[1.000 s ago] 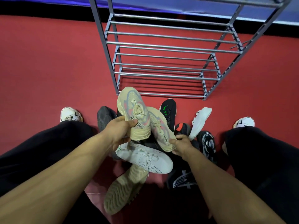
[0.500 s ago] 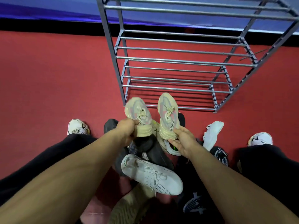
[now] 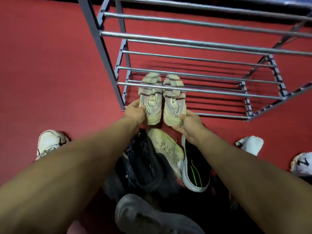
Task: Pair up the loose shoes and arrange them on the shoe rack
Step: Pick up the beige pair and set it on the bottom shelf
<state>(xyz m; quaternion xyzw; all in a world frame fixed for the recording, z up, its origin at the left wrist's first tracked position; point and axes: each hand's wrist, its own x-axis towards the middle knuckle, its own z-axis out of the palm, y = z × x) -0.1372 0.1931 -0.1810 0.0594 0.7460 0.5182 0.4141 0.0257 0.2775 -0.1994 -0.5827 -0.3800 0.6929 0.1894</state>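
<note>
Both beige knit sneakers now side by side, toes pushed under grey metal-tube shoe rack (image 3: 194, 89) bars; half a second ago apart, short of it. Left hand (image 3: 135, 113) grips left beige sneaker (image 3: 150, 97) at heel, fingers curled. Right hand (image 3: 190, 124) pinches right beige sneaker (image 3: 174, 98) heel. Black mesh shoe with green stripes (image 3: 196, 173) lies below on red carpet (image 3: 50, 73).

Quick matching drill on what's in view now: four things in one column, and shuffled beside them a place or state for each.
1. beige sneaker pair
2. black sneaker with green stripes
3. shoe rack
4. left hand

a. lying in the floor pile
b. grips the heel of one beige sneaker
c. toes pushed under a rack bar
d. stands on the red floor

1-c, 2-a, 3-d, 4-b
</note>
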